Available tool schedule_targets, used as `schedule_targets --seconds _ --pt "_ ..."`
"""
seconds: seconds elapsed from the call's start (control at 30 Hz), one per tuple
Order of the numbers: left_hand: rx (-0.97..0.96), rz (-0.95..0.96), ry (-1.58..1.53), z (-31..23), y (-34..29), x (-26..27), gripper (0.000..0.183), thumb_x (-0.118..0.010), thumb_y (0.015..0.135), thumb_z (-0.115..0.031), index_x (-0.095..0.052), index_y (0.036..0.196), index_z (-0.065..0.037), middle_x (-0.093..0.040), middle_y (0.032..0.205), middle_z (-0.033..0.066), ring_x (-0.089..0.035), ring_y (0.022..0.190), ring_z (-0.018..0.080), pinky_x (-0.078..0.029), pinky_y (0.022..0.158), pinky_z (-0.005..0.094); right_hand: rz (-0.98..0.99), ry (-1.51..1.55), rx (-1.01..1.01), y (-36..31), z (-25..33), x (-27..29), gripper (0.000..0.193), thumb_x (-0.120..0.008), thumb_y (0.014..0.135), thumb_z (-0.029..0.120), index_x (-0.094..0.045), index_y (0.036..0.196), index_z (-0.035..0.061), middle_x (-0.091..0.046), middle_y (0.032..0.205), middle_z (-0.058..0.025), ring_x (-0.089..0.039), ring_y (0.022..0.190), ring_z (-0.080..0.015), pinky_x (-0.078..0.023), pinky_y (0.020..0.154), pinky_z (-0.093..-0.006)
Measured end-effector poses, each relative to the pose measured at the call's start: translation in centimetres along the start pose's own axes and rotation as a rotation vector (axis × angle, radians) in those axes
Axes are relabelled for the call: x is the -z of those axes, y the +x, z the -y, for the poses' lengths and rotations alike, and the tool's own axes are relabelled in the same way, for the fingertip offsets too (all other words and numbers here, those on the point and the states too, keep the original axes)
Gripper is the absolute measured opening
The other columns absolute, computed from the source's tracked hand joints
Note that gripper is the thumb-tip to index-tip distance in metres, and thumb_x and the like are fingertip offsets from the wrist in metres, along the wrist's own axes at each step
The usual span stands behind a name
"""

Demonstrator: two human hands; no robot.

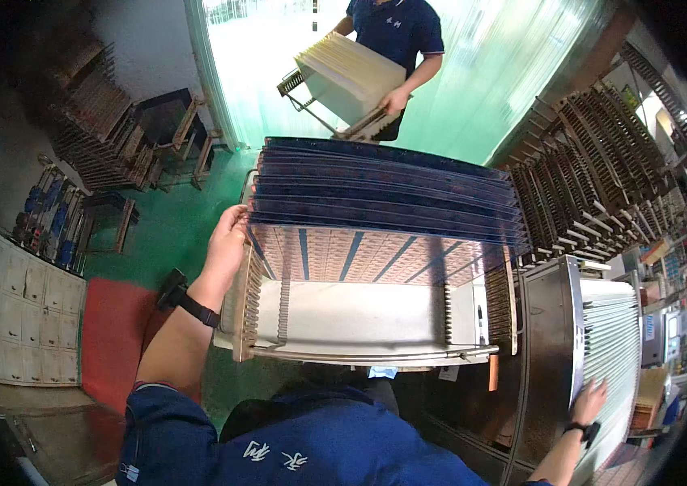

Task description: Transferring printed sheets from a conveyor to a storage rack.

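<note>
Left hand (pixel 228 231): fingers curled at left edge of dark panels (pixel 384 190); pinch unclear
Right hand (pixel 590 397): fingers slightly spread on pale sheets (pixel 612 344)
Dark panels: standing in slotted rack (pixel 243 344), far half

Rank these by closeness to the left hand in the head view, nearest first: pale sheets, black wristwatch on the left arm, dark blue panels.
From the left hand:
1. Dark blue panels: right beside its fingers, in the rack ahead.
2. Black wristwatch: below, on the left wrist.
3. Pale sheets: far right.
</note>
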State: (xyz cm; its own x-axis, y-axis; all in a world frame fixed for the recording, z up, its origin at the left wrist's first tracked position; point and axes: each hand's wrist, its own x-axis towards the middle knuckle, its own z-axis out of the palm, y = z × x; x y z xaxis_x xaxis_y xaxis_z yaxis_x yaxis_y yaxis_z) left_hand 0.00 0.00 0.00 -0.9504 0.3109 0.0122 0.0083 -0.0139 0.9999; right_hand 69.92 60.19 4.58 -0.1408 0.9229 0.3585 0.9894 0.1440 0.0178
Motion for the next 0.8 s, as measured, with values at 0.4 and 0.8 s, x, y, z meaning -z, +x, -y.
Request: schedule_targets --seconds 0.4,0.8 --pt "-0.182 -0.205 0.323 -0.5 2.9 -0.5 0.039 -0.048 0.09 -0.009 -0.054 0.126 0.002 -0.06 0.115 0.0165 -0.059 0.095 0.0205 -0.048 0.081 0.0305 0.104 0.286 -0.203 -5.6 3.7 2.6 0.059 -0.049 0.091 0.042 -0.05 0.135 0.0024 -0.045 0.141 -0.0226 -0.041 0.131 -0.0361 -0.029 0.111 -0.045" --pt "-0.804 0.704 0.071 -8.3 -8.5 -35.3 0.047 -0.046 0.09 -0.002 -0.04 0.137 -0.001 -0.041 0.142 0.0134 -0.04 0.128 0.0244 -0.033 0.106 0.0393 -0.154 0.276 -0.39 -5.5 5.5 3.6 0.053 -0.057 0.086 0.034 -0.052 0.128 0.0019 -0.055 0.122 -0.022 -0.05 0.118 -0.0372 -0.039 0.099 -0.048"
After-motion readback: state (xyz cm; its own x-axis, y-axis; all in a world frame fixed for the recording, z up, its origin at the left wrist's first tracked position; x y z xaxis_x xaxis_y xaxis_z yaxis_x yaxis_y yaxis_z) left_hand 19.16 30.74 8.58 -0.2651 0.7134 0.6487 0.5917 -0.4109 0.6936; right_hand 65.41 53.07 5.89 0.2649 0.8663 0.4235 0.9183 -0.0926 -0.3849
